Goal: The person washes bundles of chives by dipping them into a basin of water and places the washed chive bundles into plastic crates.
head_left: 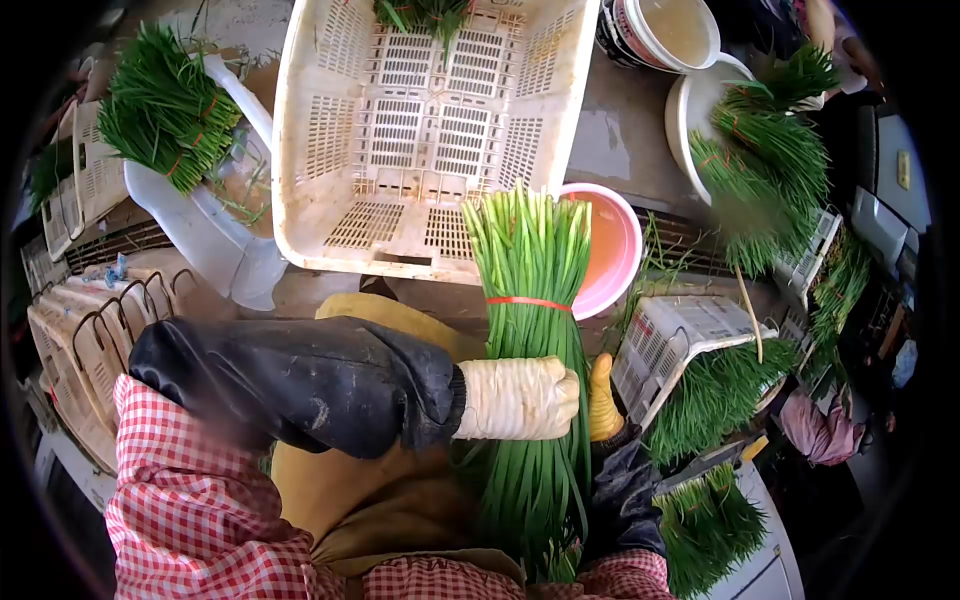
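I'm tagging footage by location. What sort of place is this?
Probably a vegetable packing area: a banded bunch of chive-like greens, a slatted plastic crate, and more banded bunches at upper right.

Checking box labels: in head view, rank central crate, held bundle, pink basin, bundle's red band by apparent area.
1. Central crate
2. Held bundle
3. Pink basin, partly hidden by the bundle
4. Red band

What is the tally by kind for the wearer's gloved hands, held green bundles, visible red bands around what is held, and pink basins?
Gloved hands: 2 (left hand, right hand)
Held green bundle: 1
Red band: 1
Pink basin: 1
Total: 5
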Demonstrator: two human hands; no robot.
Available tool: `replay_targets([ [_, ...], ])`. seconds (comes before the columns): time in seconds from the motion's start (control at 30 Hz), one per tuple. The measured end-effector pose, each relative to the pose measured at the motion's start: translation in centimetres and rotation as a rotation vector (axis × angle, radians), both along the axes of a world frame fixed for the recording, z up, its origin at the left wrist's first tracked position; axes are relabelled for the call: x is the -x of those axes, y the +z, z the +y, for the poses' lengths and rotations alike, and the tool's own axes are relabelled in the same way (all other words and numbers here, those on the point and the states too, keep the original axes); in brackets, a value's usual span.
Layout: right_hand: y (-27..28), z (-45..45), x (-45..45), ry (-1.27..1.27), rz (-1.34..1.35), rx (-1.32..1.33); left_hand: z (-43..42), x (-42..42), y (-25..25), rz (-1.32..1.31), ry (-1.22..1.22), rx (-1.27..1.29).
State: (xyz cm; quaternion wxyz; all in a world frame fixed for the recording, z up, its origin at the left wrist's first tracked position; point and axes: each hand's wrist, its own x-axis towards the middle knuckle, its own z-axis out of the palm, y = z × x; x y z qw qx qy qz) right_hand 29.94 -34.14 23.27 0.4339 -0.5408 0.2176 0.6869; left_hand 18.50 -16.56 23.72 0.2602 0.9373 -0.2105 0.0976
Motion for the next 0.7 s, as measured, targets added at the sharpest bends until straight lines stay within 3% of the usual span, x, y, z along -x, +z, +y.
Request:
replay_targets([
  [0.07,2.8,-5.6,1.9,-0.071,0.066,0.056,-3.9,-1.6,-1.7,0.011,-0.034,0.0],
  [0.1,4.4,-6.8,2.3,-0.132,0.135,-0.094,-6.0,-2.2,-2.1,0.017,-0.069,0.004],
  [0.23,2.4,-12.9,4.3,-0.433,0.146,0.038,-11.9,-4.8,-4.5,0.092,-0.238,-0.014],
  [0.3,1.4,-14.3,3.2,-0.468,0.098,0.098,-13.5,-5.3,-6.0,0.262,-0.185,-0.026],
  [0.37,-0.3,-15.4,2.1,-0.488,0.096,0.131,-14.1,-4.9,-7.7,0.5,0.011,0.121],
  [0.43,-2.2,-15.9,1.1,-0.464,0.037,0.135,-12.9,-5.5,-7.7,0.933,0.157,0.124],
  [0.5,-4.0,-16.4,0.3,-0.457,0.059,0.139,-14.0,-2.9,-13.9,0.996,0.572,0.982],
  [0.53,-4.9,-16.3,-0.1,-0.467,0.072,0.139,-14.0,-4.0,-14.1,1.106,0.856,1.423],
  [0.6,-6.7,-15.7,-1.4,-0.448,0.162,0.115,-16.3,-4.2,-19.8,1.22,1.028,2.095],
  [0.63,-8.4,-15.5,-2.0,-0.445,0.164,0.118,-16.1,-6.8,-17.1,1.416,1.24,1.973],
  [0.7,-13.1,-14.8,-3.1,-0.471,0.282,0.198,-18.3,-7.5,-19.7,1.35,1.007,2.221],
])
